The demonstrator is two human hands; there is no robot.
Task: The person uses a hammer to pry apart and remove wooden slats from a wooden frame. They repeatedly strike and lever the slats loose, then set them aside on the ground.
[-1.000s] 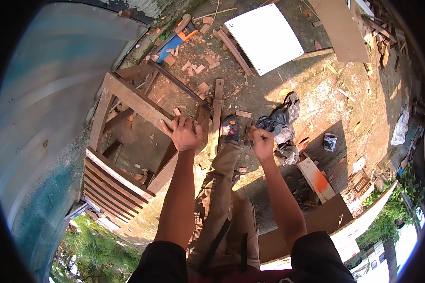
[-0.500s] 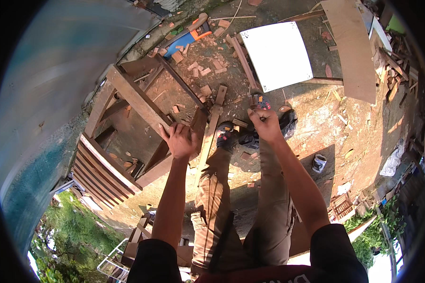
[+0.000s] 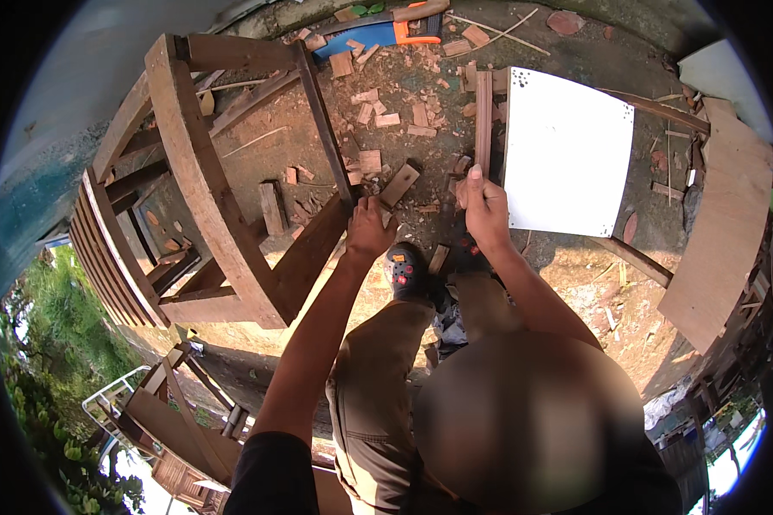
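Wooden frame (image 3: 197, 172), set on the ground (image 3: 575, 292) at left, was judged heavy and stiff, best gripped by its dark rail (image 3: 325, 122), at whose end the left hand (image 3: 370, 230) was placed, the right hand (image 3: 487, 210) being curled well apart, neither grip discernible.

The wooden frame (image 3: 206, 189) is brown, darker on its thin upper bar, with dark brown slats (image 3: 103, 253) in even stripes beside a whitish edge; the saw (image 3: 361, 39) pairs a blue blade with orange on its handle; the board (image 3: 567, 159) is bright white, speckled black at its corners; the plywood sheet (image 3: 721, 223) is plain tan; the wood scraps (image 3: 387, 119) are pale reddish brown; the shoe (image 3: 406, 270) is black, dotted red and orange; the trousers (image 3: 374, 378) are khaki brown; the sleeve (image 3: 270, 472) is black; the plants (image 3: 69, 309) are green.
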